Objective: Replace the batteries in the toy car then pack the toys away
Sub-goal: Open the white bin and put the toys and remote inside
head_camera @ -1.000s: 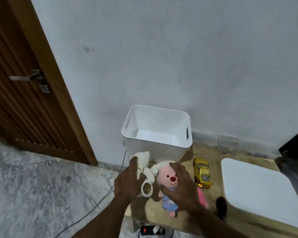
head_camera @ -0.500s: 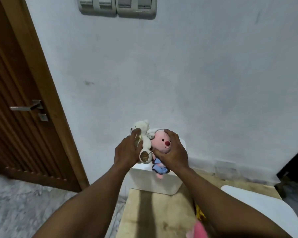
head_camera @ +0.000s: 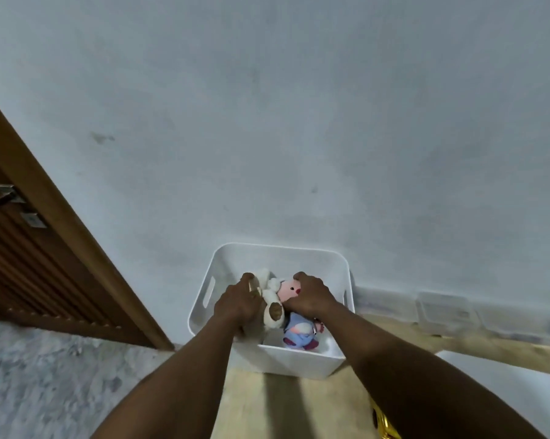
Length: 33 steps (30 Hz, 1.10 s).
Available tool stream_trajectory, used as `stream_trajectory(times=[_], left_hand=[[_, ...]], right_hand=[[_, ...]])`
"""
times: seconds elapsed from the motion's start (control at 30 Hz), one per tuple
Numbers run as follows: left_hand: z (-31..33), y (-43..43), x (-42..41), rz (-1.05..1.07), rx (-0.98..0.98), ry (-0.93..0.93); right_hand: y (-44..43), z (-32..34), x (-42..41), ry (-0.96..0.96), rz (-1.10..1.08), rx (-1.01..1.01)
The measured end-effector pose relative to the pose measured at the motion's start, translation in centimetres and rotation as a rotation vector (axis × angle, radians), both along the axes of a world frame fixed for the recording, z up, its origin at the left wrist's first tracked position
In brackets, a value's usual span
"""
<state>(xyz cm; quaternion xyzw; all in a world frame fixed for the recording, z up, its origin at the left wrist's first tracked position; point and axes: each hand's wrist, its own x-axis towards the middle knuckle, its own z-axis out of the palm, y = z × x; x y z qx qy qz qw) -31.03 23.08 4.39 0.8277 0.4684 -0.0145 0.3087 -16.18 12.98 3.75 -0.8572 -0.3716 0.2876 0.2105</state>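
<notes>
A white plastic bin [head_camera: 280, 253] stands on the wooden table against the wall. Both my hands reach down inside it. My left hand [head_camera: 235, 304] grips a cream teddy bear [head_camera: 272, 308] with brown foot pads. My right hand [head_camera: 310, 296] grips a pink plush [head_camera: 288, 288] in blue clothes by its head; its body [head_camera: 299, 332] hangs low in the bin. The yellow toy car [head_camera: 383, 423] shows only as a sliver at the bottom edge, under my right forearm.
The wooden table [head_camera: 267, 403] runs from the bin toward me. A white lid or board [head_camera: 520, 388] lies at the right. Clear plastic boxes [head_camera: 444, 312] line the wall behind. A brown door [head_camera: 23, 248] stands at the left above the marble floor [head_camera: 45, 375].
Both hands lifted the two plush toys off the table, carried them up and over the bin, and have now lowered them inside it.
</notes>
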Motion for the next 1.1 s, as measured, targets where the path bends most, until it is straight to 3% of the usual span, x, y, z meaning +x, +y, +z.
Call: stream_trajectory(times=[0.23, 0.5, 0.73, 0.87, 0.97, 1.1], left_hand=[[-0.6, 0.5, 0.4, 0.017, -0.048, 0.016], [2.4, -3.1, -0.6, 0.01, 0.042, -0.16], [3.5, -12.9, -1.7, -0.085, 0.077, -0.441], [0.7, -19.0, -2.2, -0.214, 0.098, -0.357], [-2.3, -23.3, -2.4, -0.254, 0.028, -0.231], [-5.6, -27.7, -2.1, -0.298, -0.13, -0.059]], right_hand=[[0.4, -0.7, -0.4, -0.035, -0.033, -0.005], [-4.3, 3.7, -2.5, -0.182, -0.198, 0.346], [-14.9, 5.6, -4.2, -0.338, -0.388, 0.67], [-22.8, 3.2, -4.7, -0.34, -0.515, 0.584], [-28.0, -0.2, -4.8, -0.284, -0.543, 0.365], [-32.4, -5.3, -4.7, -0.268, -0.427, 0.023]])
